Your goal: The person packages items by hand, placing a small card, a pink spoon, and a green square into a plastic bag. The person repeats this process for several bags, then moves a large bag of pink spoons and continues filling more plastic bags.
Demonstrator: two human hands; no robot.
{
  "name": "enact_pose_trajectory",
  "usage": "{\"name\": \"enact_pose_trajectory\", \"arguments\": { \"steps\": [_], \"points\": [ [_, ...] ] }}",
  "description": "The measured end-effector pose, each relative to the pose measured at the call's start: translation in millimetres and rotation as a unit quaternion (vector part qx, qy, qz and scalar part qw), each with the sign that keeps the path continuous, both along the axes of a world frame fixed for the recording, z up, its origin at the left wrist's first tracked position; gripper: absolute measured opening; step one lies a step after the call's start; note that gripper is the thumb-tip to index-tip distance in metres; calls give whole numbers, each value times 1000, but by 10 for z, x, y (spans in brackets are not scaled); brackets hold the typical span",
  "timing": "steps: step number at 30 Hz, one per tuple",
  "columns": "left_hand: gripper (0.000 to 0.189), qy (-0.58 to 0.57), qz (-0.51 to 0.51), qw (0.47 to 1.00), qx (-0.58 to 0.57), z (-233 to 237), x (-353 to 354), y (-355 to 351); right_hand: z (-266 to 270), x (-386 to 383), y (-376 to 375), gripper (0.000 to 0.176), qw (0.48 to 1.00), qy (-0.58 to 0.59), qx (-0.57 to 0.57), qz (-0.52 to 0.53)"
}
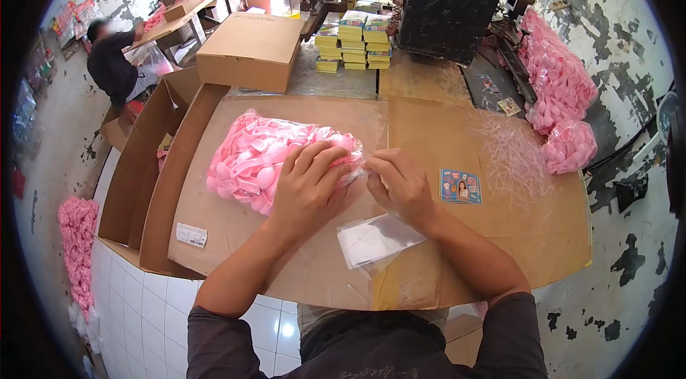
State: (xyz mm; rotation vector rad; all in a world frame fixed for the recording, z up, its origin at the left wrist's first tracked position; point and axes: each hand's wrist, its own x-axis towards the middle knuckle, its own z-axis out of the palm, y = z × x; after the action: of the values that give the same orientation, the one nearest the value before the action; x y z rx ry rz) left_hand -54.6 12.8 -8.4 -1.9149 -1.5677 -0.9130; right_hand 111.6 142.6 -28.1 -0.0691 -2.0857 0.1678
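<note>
A bag of pink spoons (pixel 257 157) is clasped by the left hand (pixel 307 190). Its end is pinched between fingers of the right hand (pixel 400 182).

The cardboard-covered table (pixel 243 236) carries a bag of pink spoons (pixel 257 157), a printed card (pixel 460 186) and clear sleeves (pixel 377 240).

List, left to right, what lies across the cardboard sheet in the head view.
white label → bag of pink spoons → left hand → right hand → picture card → plastic shreds → small pink bag
</note>
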Motion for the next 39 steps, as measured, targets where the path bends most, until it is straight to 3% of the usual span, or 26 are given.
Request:
{"name": "enact_pose_trajectory", "arguments": {
  "steps": [6, 12, 17, 20, 23, 26, 29, 30, 33, 36, 39],
  "points": [
    [27, -89, 15, 996, -2, 113, 117, -68, -34, 15, -28, 22, 993, 33, -95, 54],
    [26, -13, 48, 997, 59, -12, 101, -43, -40, 13, -18, 25, 986, 42, -117, 111],
    [24, -60, 51, 996, 27, 30, 173, -85, -40, 31, -53, 22, 983, 27, -135, 118],
    [22, -44, 7, 999, 21, 3, 107, -74, -147, -61, -22, 19, 923, 64, -372, 75],
    [22, -72, -42, 996, 1, -24, 47, -18, -253, -96, 87, 19, 819, 57, -555, 130],
    [25, -105, -40, 994, -13, 11, 63, -23, -103, -16, 83, 21, 941, 28, -336, 32],
    [28, -153, -44, 987, -34, 116, 61, -59, -144, 64, 84, 36, 965, -74, -239, 76],
    [28, -175, -49, 982, -43, 132, 51, -73, -157, 58, 59, 38, 968, -70, -230, 68],
    [28, -100, -55, 989, -94, 119, -83, -83, -179, -55, -46, 41, 967, -51, -245, 54],
    [27, -37, -76, 995, -62, 104, -87, -91, -249, -89, -97, 40, 944, -40, -322, 63],
    [24, -53, -87, 994, 46, 104, -89, -76, -304, -117, -42, 36, 932, -52, -356, 49]
  ]
}}
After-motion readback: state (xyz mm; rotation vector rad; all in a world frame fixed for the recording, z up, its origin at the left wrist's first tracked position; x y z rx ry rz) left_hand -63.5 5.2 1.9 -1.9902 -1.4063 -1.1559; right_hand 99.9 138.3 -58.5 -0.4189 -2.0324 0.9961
